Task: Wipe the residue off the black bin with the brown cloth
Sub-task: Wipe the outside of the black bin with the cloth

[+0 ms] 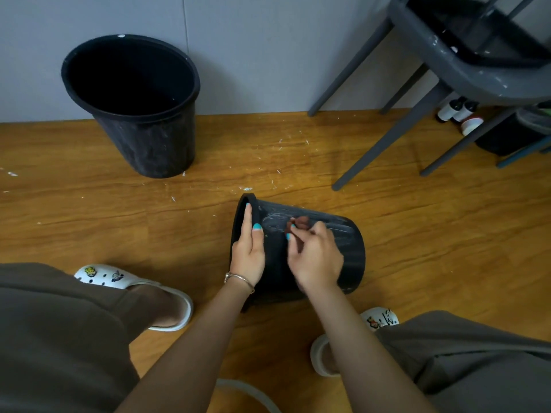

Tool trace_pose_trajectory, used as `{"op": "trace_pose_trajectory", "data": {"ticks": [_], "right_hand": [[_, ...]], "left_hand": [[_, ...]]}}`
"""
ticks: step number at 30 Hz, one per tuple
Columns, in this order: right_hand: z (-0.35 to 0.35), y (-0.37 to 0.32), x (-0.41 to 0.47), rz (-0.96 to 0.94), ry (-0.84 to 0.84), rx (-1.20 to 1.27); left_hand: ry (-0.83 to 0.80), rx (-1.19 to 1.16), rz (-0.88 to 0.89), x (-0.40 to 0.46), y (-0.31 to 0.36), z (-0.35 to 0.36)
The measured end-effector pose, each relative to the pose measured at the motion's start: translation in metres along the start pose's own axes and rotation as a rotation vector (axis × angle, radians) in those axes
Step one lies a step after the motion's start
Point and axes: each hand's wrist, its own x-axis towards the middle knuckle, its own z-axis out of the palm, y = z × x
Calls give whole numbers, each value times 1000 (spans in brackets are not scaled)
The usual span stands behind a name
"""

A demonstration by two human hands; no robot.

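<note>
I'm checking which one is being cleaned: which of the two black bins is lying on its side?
The near black bin between the person's feet, smeared with whitish residue and held by both hands; the other bin stands upright by the wall.

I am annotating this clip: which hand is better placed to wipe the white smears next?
The right hand: it pinches the brown cloth on the smeared black bin. The left hand steadies the rim.
</note>
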Motion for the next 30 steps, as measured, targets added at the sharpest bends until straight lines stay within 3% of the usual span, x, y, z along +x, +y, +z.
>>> {"op": "trace_pose_trajectory", "data": {"ticks": [4, 8, 13, 17, 21, 25, 27, 30], "right_hand": [[8, -18, -14, -317, -40, 90], [-1, -12, 5, -158, -68, 51], [3, -14, -13, -395, -97, 89], [-3, -3, 2, -157, -103, 5], [2, -19, -21, -377, -67, 73], [-4, 9, -2, -93, -79, 69], [-3, 12, -1, -76, -96, 71], [-2, 11, -8, -30, -152, 265]], "left_hand": [[-42, -194, -47, 0, -3, -4], [-56, -233, -33, 2, -2, -3], [-66, -218, -14, 1, -7, -8], [-31, -118, -19, 0, -3, -4], [-31, -103, 16, -3, -14, -6], [-31, -81, 4, -4, -5, -4], [-34, -71, 14, -5, -1, -3], [-28, -70, 49, -10, -1, -3]]}}
